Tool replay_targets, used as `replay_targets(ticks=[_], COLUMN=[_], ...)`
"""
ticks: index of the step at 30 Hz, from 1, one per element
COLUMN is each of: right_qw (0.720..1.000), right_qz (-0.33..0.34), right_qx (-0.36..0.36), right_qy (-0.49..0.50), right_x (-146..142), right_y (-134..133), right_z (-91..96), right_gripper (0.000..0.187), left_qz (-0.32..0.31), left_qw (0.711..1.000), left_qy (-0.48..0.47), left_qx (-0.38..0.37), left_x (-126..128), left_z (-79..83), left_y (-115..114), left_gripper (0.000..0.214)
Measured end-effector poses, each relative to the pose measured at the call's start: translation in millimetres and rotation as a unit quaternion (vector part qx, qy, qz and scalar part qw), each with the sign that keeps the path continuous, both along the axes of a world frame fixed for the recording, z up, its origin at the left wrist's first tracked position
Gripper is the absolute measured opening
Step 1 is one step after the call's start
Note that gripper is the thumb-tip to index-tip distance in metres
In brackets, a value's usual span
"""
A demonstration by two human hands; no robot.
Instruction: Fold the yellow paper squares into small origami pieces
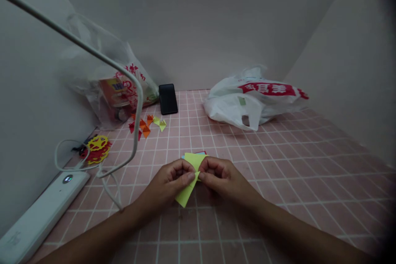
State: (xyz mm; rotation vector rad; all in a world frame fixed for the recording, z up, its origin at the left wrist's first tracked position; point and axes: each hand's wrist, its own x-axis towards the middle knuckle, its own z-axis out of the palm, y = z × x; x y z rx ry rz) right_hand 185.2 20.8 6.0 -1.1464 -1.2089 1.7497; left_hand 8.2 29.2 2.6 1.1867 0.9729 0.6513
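A folded yellow-green paper [187,192] is held low over the pink checked table [278,165], near its front middle. My left hand [171,181] pinches its left side with curled fingers. My right hand [218,175] pinches the paper's upper right part, fingers closed. Under the paper lie more coloured sheets [201,154], with blue and red edges showing just beyond my fingers.
Small folded orange, red and yellow paper pieces [147,125] lie at the back left beside a black phone [168,98]. A clear bag [117,86] and a white printed bag [252,97] stand at the back. A white lamp base [40,214], its arm, a cable and paper cut-outs [97,148] occupy the left.
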Motion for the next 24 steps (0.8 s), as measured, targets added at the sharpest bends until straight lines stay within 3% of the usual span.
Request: replay_targets(ticks=[8, 15, 17, 24], right_qw=[1.0, 1.0, 1.0, 0.999], right_qz=[0.009, 0.006, 0.009, 0.035], right_qx=[0.003, -0.009, -0.014, -0.013], right_qy=[-0.008, -0.01, -0.008, 0.017], right_x=[-4, -5, -6, -4], right_y=[-5, -9, -9, -7], right_z=[2.2, 4.6, 3.7, -7.2], right_gripper=[0.021, 0.02, 0.02, 0.023], left_qz=[0.003, -0.008, -0.011, -0.011], left_qw=[0.995, 0.972, 0.979, 0.999], left_qy=[0.053, 0.13, 0.117, 0.027], left_qx=[0.084, 0.197, 0.169, -0.027], left_x=[-1, -2, -2, -1], left_z=[5.5, 8.9, 8.3, 2.7], left_y=[-4, -4, -4, -3], left_gripper=[0.019, 0.016, 0.017, 0.026])
